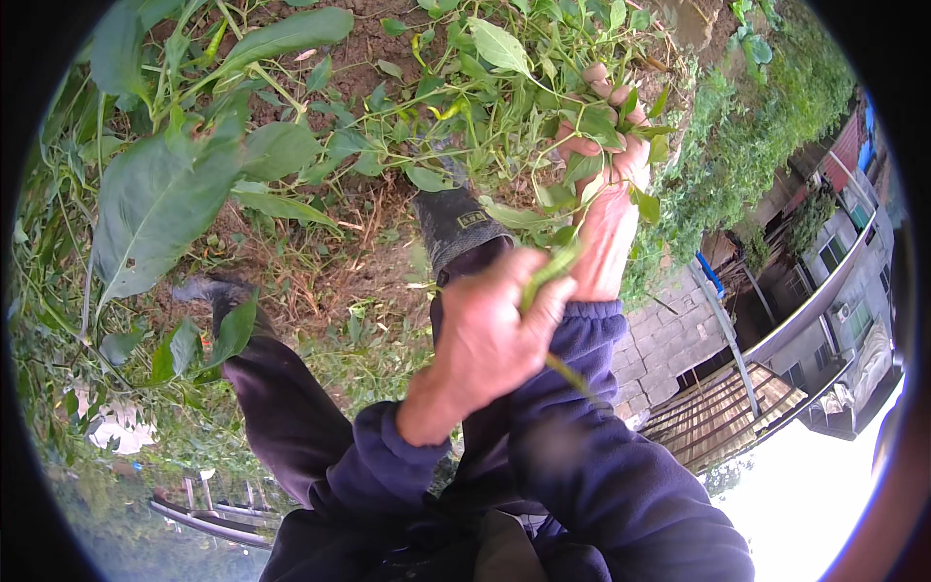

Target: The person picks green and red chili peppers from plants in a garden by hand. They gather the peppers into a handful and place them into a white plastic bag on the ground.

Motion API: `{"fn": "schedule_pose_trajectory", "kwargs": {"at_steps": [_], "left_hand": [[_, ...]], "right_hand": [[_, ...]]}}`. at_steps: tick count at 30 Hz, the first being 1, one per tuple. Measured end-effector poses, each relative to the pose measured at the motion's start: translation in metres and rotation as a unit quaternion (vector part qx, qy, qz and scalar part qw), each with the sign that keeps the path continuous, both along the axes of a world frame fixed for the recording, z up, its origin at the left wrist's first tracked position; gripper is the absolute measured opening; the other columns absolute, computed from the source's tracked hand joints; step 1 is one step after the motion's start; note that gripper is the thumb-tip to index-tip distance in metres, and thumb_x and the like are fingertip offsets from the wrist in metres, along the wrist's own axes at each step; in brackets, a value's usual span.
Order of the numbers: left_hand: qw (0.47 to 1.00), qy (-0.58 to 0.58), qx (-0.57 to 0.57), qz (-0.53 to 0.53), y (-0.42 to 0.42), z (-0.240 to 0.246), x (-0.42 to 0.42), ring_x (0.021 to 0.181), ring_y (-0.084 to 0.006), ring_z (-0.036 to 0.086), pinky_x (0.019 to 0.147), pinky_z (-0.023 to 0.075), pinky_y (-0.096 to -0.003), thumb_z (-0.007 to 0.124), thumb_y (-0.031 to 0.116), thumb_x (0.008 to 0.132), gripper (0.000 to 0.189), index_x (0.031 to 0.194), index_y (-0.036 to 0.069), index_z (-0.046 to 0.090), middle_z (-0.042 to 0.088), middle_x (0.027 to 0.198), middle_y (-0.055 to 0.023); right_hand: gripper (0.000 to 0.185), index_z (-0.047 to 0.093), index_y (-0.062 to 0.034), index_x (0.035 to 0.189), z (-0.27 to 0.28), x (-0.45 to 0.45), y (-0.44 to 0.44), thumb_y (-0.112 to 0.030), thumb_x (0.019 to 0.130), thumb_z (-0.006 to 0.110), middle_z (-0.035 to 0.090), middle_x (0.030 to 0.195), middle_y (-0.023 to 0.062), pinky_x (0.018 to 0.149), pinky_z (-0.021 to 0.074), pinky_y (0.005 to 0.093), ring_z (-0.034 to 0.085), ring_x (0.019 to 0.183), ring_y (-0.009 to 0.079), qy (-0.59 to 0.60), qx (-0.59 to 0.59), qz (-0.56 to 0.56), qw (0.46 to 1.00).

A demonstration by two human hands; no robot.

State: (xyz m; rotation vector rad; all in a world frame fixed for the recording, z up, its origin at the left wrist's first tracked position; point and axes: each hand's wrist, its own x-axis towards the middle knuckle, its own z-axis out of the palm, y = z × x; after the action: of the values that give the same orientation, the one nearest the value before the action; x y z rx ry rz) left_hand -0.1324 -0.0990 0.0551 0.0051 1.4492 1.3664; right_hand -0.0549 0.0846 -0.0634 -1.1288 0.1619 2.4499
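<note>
My left hand (487, 324), slightly blurred, is closed around a green plant stem (556, 273) in the middle of the view. Part of the stem shows past its lower side. Higher up at the right, my right hand (611, 134) has its fingers curled around leafy pepper stems (600, 124), partly covered by the leaves. A leafy shoot hangs between the two hands. Pepper plants (465, 109) with slim, curved yellow-green peppers (452, 109) lie to the left of my right hand.
Large leaves (164, 200) stand close at the left. A dark boot (462, 225) stands on soil below the plants, and my other leg (284, 407) is at the left. Feathery greenery (749, 153), a block-paved surface (654, 335), a ribbed roof (727, 411) and buildings are at the right.
</note>
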Motion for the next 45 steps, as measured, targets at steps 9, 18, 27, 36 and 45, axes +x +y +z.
{"fn": "schedule_pose_trajectory", "kwargs": {"at_steps": [9, 18, 27, 36, 45], "left_hand": [[0.914, 0.311, -0.088, -0.246, 0.002, -0.088, -0.006, 0.06, -0.0313, 0.066, 0.055, 0.0527, -0.0407, 0.07, 0.001, 0.07, 0.04, 0.108, -0.001, 0.058, 0.064, 0.068, -0.0179], [0.893, 0.301, -0.036, -0.332, 0.04, -0.132, 0.015, 0.07, -0.039, 0.067, 0.061, 0.0529, -0.0472, 0.071, 0.015, 0.07, 0.024, 0.087, -0.001, 0.063, 0.066, 0.073, -0.0192], [0.83, 0.442, -0.121, -0.318, 0.042, -0.091, 0.023, 0.061, -0.0344, 0.067, 0.051, 0.0509, -0.0423, 0.064, 0.016, 0.07, 0.02, 0.084, 0.003, 0.057, 0.063, 0.07, -0.0146], [0.911, 0.401, -0.011, -0.102, -0.002, -0.027, 0.023, 0.051, -0.0271, 0.057, 0.045, 0.0421, -0.0378, 0.07, 0.006, 0.074, 0.025, 0.096, -0.003, 0.064, 0.06, 0.071, -0.0124], [0.968, 0.24, 0.05, -0.062, -0.049, 0.047, -0.078, 0.055, -0.0172, 0.059, 0.05, 0.0457, -0.0257, 0.065, 0.009, 0.09, 0.014, 0.095, -0.002, 0.061, 0.06, 0.069, -0.0093]], "right_hand": [[0.018, 0.062, -0.006, 0.096, 0.012, -0.013, -0.006, -0.023, 0.092, 0.055, 0.065, 0.091, 0.0069, 0.035, 0.044, 0.0242, 0.055, 0.056, 0.0127, -0.074, 0.016, -0.022, 0.997], [0.023, 0.061, -0.0052, 0.093, 0.007, -0.011, -0.003, -0.024, 0.095, 0.047, 0.064, 0.096, 0.007, 0.033, 0.0425, 0.024, 0.057, 0.062, 0.0146, -0.064, 0.03, -0.017, 0.997], [0.019, 0.059, -0.0042, 0.097, 0.003, -0.008, 0.006, -0.021, 0.094, 0.051, 0.059, 0.087, 0.0033, 0.035, 0.0448, 0.0266, 0.055, 0.059, 0.0109, -0.01, 0.0, 0.042, 0.999], [0.024, 0.058, -0.0016, 0.106, 0.011, -0.019, 0.004, -0.022, 0.093, 0.056, 0.057, 0.074, -0.0003, 0.043, 0.0477, 0.0269, 0.05, 0.048, 0.0069, -0.089, 0.027, 0.004, 0.996], [0.04, 0.068, 0.0053, 0.106, 0.038, -0.071, -0.026, -0.03, 0.093, 0.053, 0.062, 0.067, 0.0144, 0.037, 0.0468, 0.0281, 0.053, 0.04, 0.016, -0.305, 0.362, 0.25, 0.845]]}}
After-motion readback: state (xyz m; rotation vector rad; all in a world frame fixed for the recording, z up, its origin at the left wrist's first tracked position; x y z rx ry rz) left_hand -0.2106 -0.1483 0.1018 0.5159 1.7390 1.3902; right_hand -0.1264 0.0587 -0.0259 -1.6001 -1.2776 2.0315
